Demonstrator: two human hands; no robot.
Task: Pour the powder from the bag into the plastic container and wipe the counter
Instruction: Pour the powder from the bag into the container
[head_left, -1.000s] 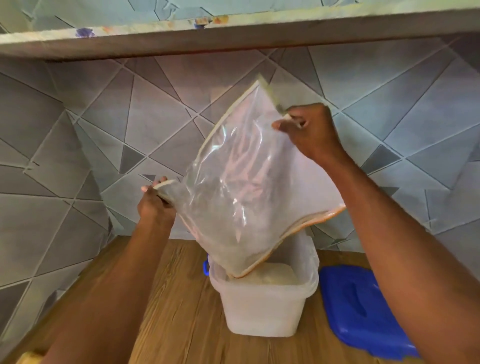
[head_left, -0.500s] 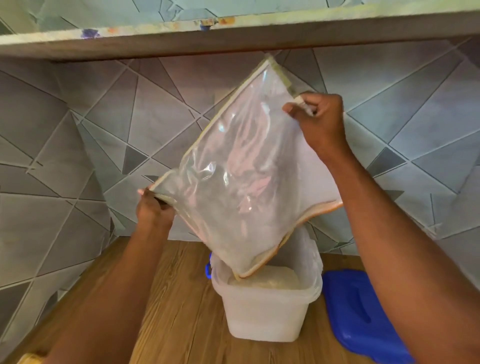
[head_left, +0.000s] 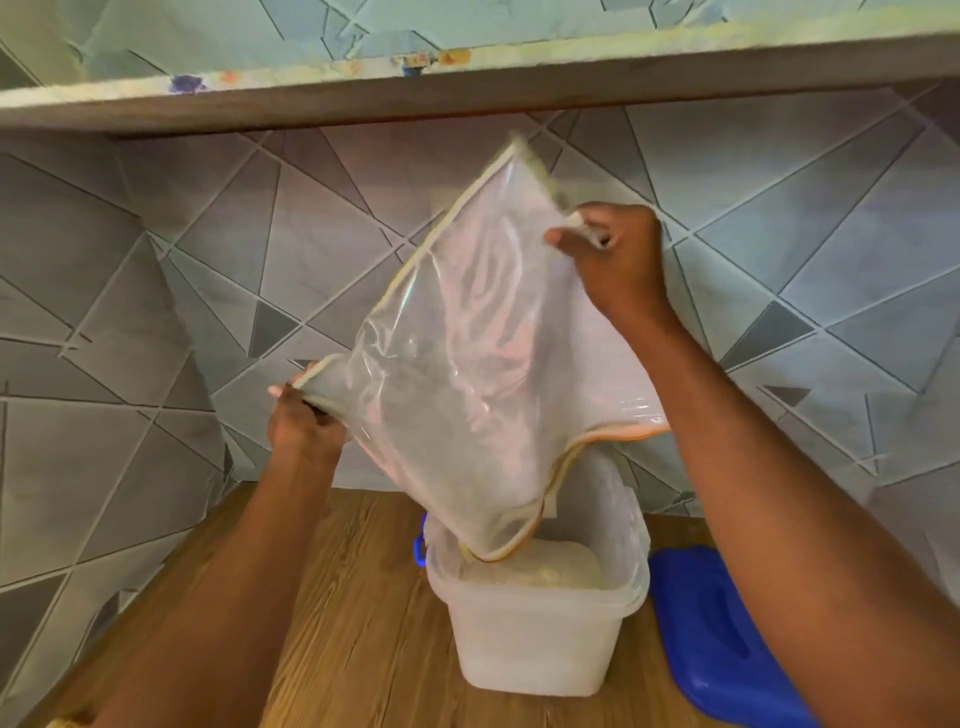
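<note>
A clear plastic bag with a pale rim hangs tilted above the counter, its lower corner dipping into a white plastic container. Pale powder lies heaped inside the container. My left hand grips the bag's left corner at mid height. My right hand pinches the bag's upper edge, higher and further right. The bag looks nearly empty, with a dusting of powder on its walls.
A blue lid lies flat on the wooden counter just right of the container. Grey geometric tiles cover the back and left walls. A shelf edge runs overhead, close above the bag's top corner.
The bag has been lifted slightly and tipped, its upper corner rising toward the shelf. My right hand moved up and right a little; my left hand stayed near the same height.
</note>
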